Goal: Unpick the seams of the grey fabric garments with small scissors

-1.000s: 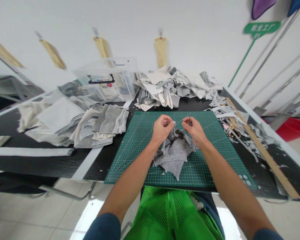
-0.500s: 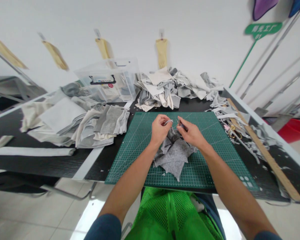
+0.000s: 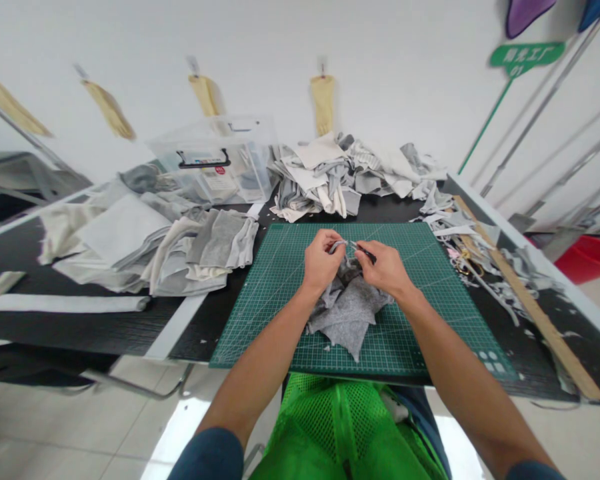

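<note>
My left hand (image 3: 321,261) pinches an edge of a grey knit fabric piece (image 3: 353,310), holding it raised over the green cutting mat (image 3: 260,313). The rest of the cloth hangs in folds and lies crumpled on the mat. In my right hand (image 3: 384,268) is a small black-handled tool with a metal tip (image 3: 365,252), its exact kind too small to make out. The tip meets the raised edge beside my left fingertips. My right fingers cover most of the tool.
Fabric pieces are piled at left (image 3: 125,227) and at the back (image 3: 315,173). A clear plastic box (image 3: 215,163) stands between them. On the right lie a wooden ruler (image 3: 535,307) and a heap of scraps (image 3: 480,267). A white roll (image 3: 65,303) rests far left.
My right hand has moved slightly left, bringing the tool's metal tip to the fabric edge. My left hand stays nearly still, and the cloth on the mat has barely shifted.
</note>
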### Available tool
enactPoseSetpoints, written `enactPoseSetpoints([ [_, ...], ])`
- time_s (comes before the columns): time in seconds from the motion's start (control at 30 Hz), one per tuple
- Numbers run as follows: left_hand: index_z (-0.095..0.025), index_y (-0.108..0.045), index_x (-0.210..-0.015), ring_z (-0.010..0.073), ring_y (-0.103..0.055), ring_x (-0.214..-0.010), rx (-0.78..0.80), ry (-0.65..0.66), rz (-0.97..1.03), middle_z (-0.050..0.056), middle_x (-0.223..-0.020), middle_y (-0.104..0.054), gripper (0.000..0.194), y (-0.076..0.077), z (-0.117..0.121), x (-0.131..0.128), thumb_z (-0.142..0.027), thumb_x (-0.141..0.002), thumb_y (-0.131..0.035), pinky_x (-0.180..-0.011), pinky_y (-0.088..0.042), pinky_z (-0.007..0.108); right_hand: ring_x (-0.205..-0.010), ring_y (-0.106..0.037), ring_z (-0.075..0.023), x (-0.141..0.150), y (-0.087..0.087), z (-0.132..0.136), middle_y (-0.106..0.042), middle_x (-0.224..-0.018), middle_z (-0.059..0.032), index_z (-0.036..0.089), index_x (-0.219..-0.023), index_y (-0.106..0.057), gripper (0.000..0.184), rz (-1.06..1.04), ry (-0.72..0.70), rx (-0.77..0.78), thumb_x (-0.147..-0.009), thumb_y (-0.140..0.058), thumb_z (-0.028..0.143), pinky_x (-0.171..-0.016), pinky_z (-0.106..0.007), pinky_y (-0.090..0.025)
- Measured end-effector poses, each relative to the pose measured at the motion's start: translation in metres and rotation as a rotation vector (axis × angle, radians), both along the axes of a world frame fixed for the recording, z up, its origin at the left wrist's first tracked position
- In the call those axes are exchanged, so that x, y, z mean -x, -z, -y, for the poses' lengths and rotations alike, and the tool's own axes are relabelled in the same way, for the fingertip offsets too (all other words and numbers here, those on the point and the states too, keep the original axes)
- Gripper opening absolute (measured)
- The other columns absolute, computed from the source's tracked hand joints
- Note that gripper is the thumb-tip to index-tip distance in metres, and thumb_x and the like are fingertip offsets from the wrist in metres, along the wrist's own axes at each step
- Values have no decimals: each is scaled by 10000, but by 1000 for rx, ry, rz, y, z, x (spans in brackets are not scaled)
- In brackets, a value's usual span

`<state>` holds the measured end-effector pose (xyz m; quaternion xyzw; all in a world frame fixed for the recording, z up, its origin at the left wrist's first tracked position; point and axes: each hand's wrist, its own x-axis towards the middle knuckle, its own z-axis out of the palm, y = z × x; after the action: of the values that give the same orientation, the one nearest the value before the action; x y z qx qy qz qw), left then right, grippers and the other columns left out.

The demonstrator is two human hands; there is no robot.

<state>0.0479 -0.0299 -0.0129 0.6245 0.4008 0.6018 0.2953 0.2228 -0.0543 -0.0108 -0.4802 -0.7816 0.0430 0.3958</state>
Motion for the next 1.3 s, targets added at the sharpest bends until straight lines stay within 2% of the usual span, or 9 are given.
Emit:
enactPoseSetpoints([
  [0.33,-221,-621,-937,162,-714,-844,-33,20,-59,5,-869,-724,124,0,3,0,-177,-830,-664,-797,-532,286,-826,-657,-234,1,-3,2,-732,-922,-93,194,-1030,-733,209,4,-13,6,-951,-570,299,-756,-329,-473],
  [0.83,-226,-612,-951,160,-718,-828,-23,11,-129,3,-868,-722,176,0,6,-3,-142,-802,-656,-795,-548,290,-789,-623,-217,1,0,2,-690,-856,-68,205,-1006,-709,197,-2,-3,-31,-983,-551,320,-716,-312,-426],
  [1.1,-226,-593,-956,156,-715,-800,-4,26,-100,10,-861,-722,174,0,5,-3,-173,-812,-676,-769,-550,287,-794,-645,-218,3,-3,4,-714,-854,-79,200,-973,-735,227,-21,3,-13,-993,-535,305,-741,-314,-455],
  [1.2,-229,-585,-961,157,-716,-802,-1,35,-83,11,-862,-722,179,0,6,-3,-190,-818,-684,-763,-549,285,-827,-676,-224,3,0,1,-748,-899,-85,207,-984,-761,229,-103,4,13,-975,-559,315,-771,-321,-488],
  [1.3,-228,-585,-963,156,-715,-805,17,34,-63,14,-867,-723,182,-1,6,-4,-214,-821,-698,-767,-548,284,-891,-712,-242,3,5,-2,-781,-996,-88,210,-1021,-786,253,-274,34,40,-946,-593,355,-821,-343,-525],
])
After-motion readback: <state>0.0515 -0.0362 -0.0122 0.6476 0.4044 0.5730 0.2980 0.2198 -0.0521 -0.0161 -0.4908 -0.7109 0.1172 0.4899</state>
